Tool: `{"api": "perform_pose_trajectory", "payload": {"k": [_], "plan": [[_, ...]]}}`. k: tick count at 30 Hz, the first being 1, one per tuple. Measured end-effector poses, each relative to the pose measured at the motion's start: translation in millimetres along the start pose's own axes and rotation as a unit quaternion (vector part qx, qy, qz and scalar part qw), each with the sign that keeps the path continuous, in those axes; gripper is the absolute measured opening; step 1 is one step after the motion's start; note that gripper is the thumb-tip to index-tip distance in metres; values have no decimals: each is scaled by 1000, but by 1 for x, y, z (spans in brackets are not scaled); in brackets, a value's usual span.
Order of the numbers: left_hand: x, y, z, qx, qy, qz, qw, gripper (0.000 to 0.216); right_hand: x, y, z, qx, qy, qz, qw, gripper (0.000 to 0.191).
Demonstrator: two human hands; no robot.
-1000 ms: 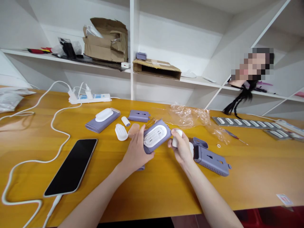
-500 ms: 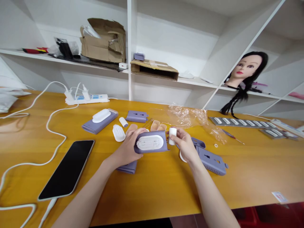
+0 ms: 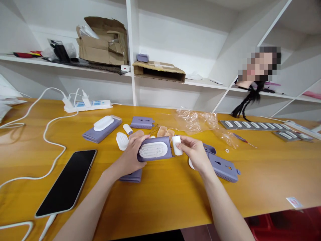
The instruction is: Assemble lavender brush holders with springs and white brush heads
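Toward the right hand (image 3: pixel 194 149), a purple case (image 3: pixel 154 149) points lengthwise (tilt unclear).

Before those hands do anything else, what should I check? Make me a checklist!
1. Left hand has a grip on the purple casing with a white oval insert: ok.
2. Right hand has hold of the white cylinder: ok.
3. Cylinder lined up with the casing's end: cannot tell; it is beside that end, but any contact is unclear.
4. Screwdriver lying away from both hands: ok.
5. Smartphone away from both hands: ok.
6. Tabletop free of loose parts near the hands: not ok; several lie around them.
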State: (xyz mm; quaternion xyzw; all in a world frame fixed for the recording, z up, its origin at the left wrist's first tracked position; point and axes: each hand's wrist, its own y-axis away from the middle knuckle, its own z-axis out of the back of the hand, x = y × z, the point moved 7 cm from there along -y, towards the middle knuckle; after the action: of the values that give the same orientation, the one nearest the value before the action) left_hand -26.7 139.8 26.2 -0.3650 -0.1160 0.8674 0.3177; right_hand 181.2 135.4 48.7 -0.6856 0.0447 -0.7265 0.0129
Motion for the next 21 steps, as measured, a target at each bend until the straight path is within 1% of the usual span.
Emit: {"api": "perform_pose_trajectory", "payload": {"k": [4, 8, 10, 12, 15, 17, 21], "plan": [[-2, 0, 1, -3, -1, -4, 1000, 81, 0, 0, -2, -2, -5, 10, 1000, 26], [-3, 0, 1, -6, -4, -5, 1000, 82, -5, 0, -5, 12, 9, -8, 1000, 28], [-3, 0, 1, -5, -2, -7, 1000, 81, -7, 0, -5, 22, -5, -19, 1000, 27], [-4, -1, 3, -9, 2, -10, 1000, 80, -7, -1, -1, 10, -34, -27, 999, 27], [-5, -1, 5, -16, 12, -11, 1000, 79, -7, -3, 8, -29, -70, -32, 997, 26], [-6, -2, 5, -17, 15, -11, 1000, 79, -8, -4, 9, -30, -86, -41, 995, 25], [-7, -1, 4, -16, 6, -15, 1000, 79, -8, -1, 1, -13, -98, -52, 994, 26]]}}
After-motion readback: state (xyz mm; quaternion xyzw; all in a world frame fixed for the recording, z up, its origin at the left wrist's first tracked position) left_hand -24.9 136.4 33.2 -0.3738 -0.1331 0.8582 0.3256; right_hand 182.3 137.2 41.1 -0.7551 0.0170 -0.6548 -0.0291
